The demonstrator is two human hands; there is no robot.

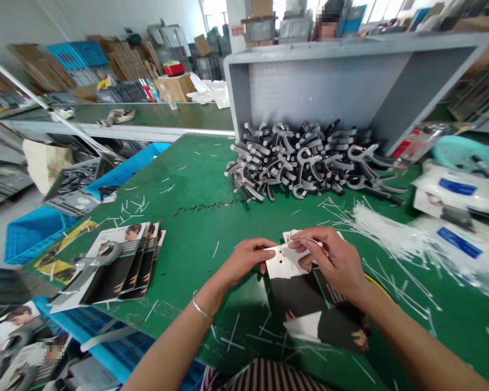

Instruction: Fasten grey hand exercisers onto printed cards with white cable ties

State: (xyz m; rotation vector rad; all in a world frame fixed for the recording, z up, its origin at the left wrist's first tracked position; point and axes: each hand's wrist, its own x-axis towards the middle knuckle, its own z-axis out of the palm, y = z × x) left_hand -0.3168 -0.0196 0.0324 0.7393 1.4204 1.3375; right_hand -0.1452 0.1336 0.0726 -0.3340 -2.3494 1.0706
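At the lower middle of the frame I hold a white card [284, 262] punched with two holes, its left side pinched between the thumb and fingers of my left hand [244, 259], a bracelet [200, 305] on that wrist. My right hand [330, 262] pinches the card's upper edge, fingers bunched around a thin white strand [315, 243] too fine to identify; the grip seems meant to keep the holes exposed between my hands. Dark printed cards [309, 304] lie just beneath on the green work table [204, 174], near its lower edge. A fanned stack of printed cards [122, 266] sits to the left by the table's edge. Grey plastic grips [305, 160] heap before a grey bin [342, 92] at upper right, beyond a stretch of tabletop strewn with white clippings [215, 248], while white plastic ties [387, 236] spread to the right.
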